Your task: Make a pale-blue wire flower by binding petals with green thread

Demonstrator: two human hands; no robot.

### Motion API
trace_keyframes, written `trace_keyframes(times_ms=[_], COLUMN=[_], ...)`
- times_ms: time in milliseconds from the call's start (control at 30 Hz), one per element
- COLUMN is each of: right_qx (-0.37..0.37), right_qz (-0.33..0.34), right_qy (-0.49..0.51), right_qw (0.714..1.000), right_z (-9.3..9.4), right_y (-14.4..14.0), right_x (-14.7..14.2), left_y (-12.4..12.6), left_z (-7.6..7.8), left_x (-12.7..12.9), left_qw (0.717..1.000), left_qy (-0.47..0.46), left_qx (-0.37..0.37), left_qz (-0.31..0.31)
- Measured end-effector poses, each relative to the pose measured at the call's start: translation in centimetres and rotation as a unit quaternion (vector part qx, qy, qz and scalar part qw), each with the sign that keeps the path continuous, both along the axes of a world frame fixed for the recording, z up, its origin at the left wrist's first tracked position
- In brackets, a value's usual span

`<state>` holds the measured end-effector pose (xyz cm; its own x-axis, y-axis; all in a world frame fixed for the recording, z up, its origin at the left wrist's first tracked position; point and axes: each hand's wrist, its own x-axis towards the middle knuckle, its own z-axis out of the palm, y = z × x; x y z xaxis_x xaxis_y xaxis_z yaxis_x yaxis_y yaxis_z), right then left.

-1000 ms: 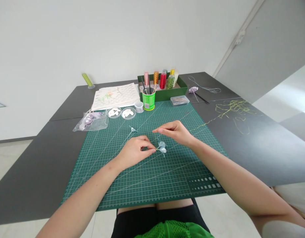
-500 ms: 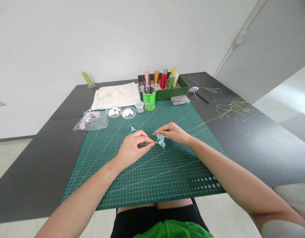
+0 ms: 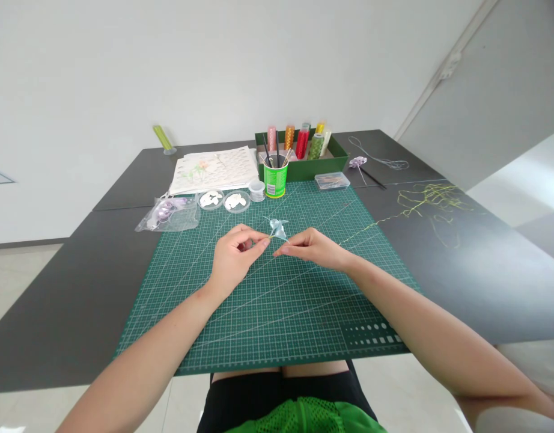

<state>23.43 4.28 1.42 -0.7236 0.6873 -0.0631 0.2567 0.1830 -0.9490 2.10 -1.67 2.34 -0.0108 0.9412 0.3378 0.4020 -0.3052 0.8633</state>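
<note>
A small pale-blue flower (image 3: 278, 228) with translucent petals is held above the green cutting mat (image 3: 259, 325). My left hand (image 3: 234, 255) pinches its thin yellow-green stem between thumb and forefinger. From the other side, my right hand (image 3: 315, 248) has thumb and forefinger closed at the tip of the lowest petal. The petals point up and to the right, between both sets of fingertips. The rest of the stem is hidden in my left hand.
Behind the hands stand two dishes of white pieces (image 3: 237, 201), a green cup of tools (image 3: 276, 179) and a green box (image 3: 303, 168) of thread spools. A plastic bag (image 3: 169, 213) lies left; tangled yellow-green thread (image 3: 428, 198) lies right, trailing onto the mat.
The flower has turned, its petals now pointing more upward, and moved slightly away from me. My right hand has shifted from behind the petals to their near side. A second blue bloom behind my left hand is no longer visible.
</note>
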Motion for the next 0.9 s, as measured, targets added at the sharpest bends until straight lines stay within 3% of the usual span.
trace_keyframes(times_ms=[133,267,367,467,533,633,700,833,900], right_qx=[-0.029,-0.125,-0.199,-0.202,-0.147,0.026,0.137,0.257,0.336], right_qz=[0.011,0.018,-0.024,-0.102,-0.157,-0.246,-0.267,-0.291,-0.293], right_qy=[0.012,0.071,0.139,0.147,0.102,-0.038,-0.128,-0.254,-0.273], right_qw=[0.999,0.990,0.970,0.963,0.971,0.968,0.945,0.886,0.853], right_z=[-0.3,-0.7,-0.7,-0.6,-0.7,-0.7,-0.6,-0.4,-0.5], right_y=[-0.4,-0.7,-0.8,-0.3,0.4,1.5,2.1,2.9,2.9], right_x=[-0.3,-0.6,-0.7,-0.4,0.0,0.9,1.7,3.1,3.2], left_y=[0.3,0.3,0.3,0.3,0.3,0.3,0.3,0.3,0.3], left_z=[-0.7,-1.0,-0.9,-0.8,-0.8,-0.6,-0.5,-0.3,-0.3], left_x=[0.0,0.2,0.2,0.1,0.1,0.0,0.0,0.0,0.0], left_qw=[0.996,0.992,0.991,0.988,0.982,0.975,0.974,0.975,0.976], left_qy=[-0.068,-0.097,-0.106,-0.139,-0.174,-0.209,-0.215,-0.210,-0.204], left_qx=[-0.035,-0.054,-0.054,-0.056,-0.062,-0.074,-0.075,-0.070,-0.069], left_qz=[-0.034,-0.051,-0.054,-0.043,-0.031,-0.023,-0.022,-0.022,-0.021])
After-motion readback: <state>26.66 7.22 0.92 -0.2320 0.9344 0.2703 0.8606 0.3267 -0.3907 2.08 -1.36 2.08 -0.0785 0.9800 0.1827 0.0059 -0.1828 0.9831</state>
